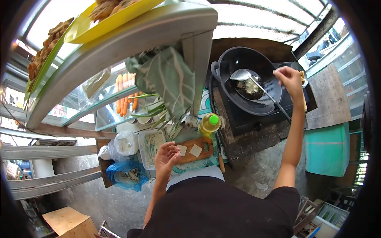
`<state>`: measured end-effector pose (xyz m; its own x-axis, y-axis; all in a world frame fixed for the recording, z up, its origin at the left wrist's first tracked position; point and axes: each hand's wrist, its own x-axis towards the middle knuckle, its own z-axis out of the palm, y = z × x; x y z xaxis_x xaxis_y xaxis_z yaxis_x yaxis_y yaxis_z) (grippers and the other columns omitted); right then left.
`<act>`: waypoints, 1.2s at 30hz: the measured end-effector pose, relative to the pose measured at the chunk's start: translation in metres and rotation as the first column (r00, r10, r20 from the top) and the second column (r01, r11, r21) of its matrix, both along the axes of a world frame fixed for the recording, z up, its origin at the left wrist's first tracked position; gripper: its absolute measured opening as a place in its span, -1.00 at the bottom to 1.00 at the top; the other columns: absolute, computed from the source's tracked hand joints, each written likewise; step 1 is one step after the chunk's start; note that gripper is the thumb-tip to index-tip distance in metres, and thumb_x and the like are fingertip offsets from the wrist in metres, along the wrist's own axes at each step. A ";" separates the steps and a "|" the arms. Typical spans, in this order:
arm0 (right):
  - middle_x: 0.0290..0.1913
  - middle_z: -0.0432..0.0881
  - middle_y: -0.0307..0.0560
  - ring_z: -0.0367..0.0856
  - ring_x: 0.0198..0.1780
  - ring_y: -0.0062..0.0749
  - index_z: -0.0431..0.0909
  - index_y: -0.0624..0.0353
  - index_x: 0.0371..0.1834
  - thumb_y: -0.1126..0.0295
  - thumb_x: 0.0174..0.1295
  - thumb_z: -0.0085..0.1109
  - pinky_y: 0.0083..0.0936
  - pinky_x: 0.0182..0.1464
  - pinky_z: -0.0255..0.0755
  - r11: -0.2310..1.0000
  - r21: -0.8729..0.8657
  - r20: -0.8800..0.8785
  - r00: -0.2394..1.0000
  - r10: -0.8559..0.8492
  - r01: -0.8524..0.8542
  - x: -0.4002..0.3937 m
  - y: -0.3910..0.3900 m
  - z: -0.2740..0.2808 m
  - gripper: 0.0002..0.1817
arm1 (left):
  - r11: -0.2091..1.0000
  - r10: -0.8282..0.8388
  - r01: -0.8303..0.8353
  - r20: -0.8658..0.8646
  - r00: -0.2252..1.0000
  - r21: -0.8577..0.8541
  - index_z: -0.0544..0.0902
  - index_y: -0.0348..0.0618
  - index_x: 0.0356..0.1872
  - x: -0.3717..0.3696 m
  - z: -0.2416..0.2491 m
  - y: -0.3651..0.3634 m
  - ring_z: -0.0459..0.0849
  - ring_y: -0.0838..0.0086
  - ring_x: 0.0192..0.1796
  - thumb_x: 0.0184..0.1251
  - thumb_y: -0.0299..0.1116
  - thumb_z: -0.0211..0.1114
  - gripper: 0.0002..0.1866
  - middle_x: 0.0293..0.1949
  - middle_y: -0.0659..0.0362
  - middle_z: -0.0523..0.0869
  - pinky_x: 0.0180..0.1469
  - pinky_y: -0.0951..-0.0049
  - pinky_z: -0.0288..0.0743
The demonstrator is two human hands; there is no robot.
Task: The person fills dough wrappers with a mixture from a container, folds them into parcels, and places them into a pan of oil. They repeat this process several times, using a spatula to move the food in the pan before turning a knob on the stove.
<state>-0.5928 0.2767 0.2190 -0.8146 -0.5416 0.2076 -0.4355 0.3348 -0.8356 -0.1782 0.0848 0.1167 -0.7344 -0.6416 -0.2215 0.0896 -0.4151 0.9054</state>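
Observation:
My right hand (290,80) reaches out over the far rim of a black wok (238,65), fingers pinched together; whether it holds anything I cannot tell. A metal ladle (244,75) rests in the wok over pieces of food frying in oil (249,88). My left hand (166,156) hovers with curled fingers over the left end of a wooden cutting board (206,152). Two white squares of tofu (195,150) lie on the board. A bottle of oil with a green cap (210,123) stands behind the board.
A glass display case (119,51) holds carrots (124,95), greens and a yellow tray of fried food (115,14). A white tub (152,144) and plastic bags (125,172) sit left of the board. The wok stands on a black stove (258,119); a teal cabinet (327,148) is right.

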 end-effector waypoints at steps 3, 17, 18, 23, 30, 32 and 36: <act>-0.56 0.56 -0.25 0.45 -0.59 -0.71 0.59 0.27 -0.53 0.51 0.03 0.24 -0.76 -0.54 0.31 0.909 0.155 0.308 0.894 0.327 -0.386 0.095 0.000 0.034 -0.93 | 0.998 0.047 -0.046 0.039 0.998 -0.040 0.44 -0.21 0.00 0.013 -0.006 -0.006 0.52 0.55 -0.19 0.15 -0.54 0.22 -0.64 -0.25 0.20 0.55 -0.10 0.57 0.38; -0.62 0.43 0.03 0.42 -0.55 -0.28 0.48 0.27 -0.55 0.44 -0.06 0.07 -0.42 -0.40 0.33 0.719 0.099 0.044 0.725 0.687 -0.688 0.256 -0.222 -0.264 -0.89 | 0.948 0.272 -0.296 0.194 0.943 0.112 0.53 -0.10 -0.14 0.091 -0.025 -0.033 0.52 0.69 -0.28 0.24 -0.34 0.22 -0.81 -0.32 0.33 0.58 -0.20 0.66 0.34; -0.58 0.48 0.00 0.44 -0.53 -0.29 0.51 0.26 -0.54 0.45 -0.07 0.08 -0.44 -0.41 0.34 0.777 0.178 -0.217 0.747 0.629 -0.603 0.252 -0.239 -0.264 -0.90 | 0.937 0.294 -0.324 0.205 0.933 0.131 0.53 -0.10 -0.15 0.097 -0.026 -0.033 0.52 0.69 -0.28 0.24 -0.34 0.21 -0.81 -0.33 0.33 0.58 -0.19 0.67 0.34; -0.53 0.53 -0.04 0.46 -0.51 -0.31 0.54 0.24 -0.52 0.44 -0.07 0.09 -0.48 -0.42 0.34 0.796 0.206 -0.385 0.700 0.601 -0.569 0.259 -0.273 -0.279 -0.89 | 0.906 0.362 -0.398 0.223 0.905 0.142 0.55 -0.16 -0.17 0.133 -0.042 -0.038 0.53 0.68 -0.28 0.24 -0.32 0.22 -0.80 -0.33 0.30 0.61 -0.21 0.67 0.32; -0.51 0.53 -0.08 0.46 -0.50 -0.36 0.54 0.23 -0.49 0.42 -0.04 0.10 -0.51 -0.41 0.33 0.714 0.148 -0.173 0.692 0.700 -0.685 0.273 -0.321 -0.272 -0.89 | 0.845 0.460 -0.505 0.243 0.854 0.176 0.55 -0.13 -0.17 0.167 -0.055 -0.056 0.49 0.70 -0.33 0.24 -0.36 0.21 -0.83 -0.36 0.30 0.58 -0.28 0.69 0.31; -0.51 0.53 -0.09 0.46 -0.50 -0.38 0.54 0.22 -0.48 0.41 -0.04 0.11 -0.51 -0.41 0.33 0.704 0.128 -0.106 0.696 0.710 -0.698 0.273 -0.326 -0.271 -0.89 | 0.838 0.476 -0.521 0.251 0.843 0.164 0.56 -0.13 -0.18 0.170 -0.056 -0.062 0.49 0.70 -0.33 0.24 -0.36 0.21 -0.84 -0.36 0.30 0.59 -0.29 0.69 0.30; -0.50 0.53 -0.12 0.45 -0.49 -0.40 0.54 0.22 -0.47 0.40 -0.02 0.12 -0.53 -0.40 0.33 0.693 0.090 0.041 0.698 0.715 -0.715 0.270 -0.322 -0.274 -0.88 | 0.833 0.482 -0.527 0.243 0.841 0.169 0.56 -0.13 -0.19 0.169 -0.049 -0.073 0.49 0.70 -0.33 0.24 -0.35 0.21 -0.84 -0.36 0.31 0.59 -0.27 0.70 0.30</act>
<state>-0.3225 -0.0451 -0.0547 -0.1739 -0.9768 0.1248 -0.5736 -0.0025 -0.8191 -0.0090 0.0122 0.0679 -0.2532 -0.8290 -0.4987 0.1841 -0.5474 0.8164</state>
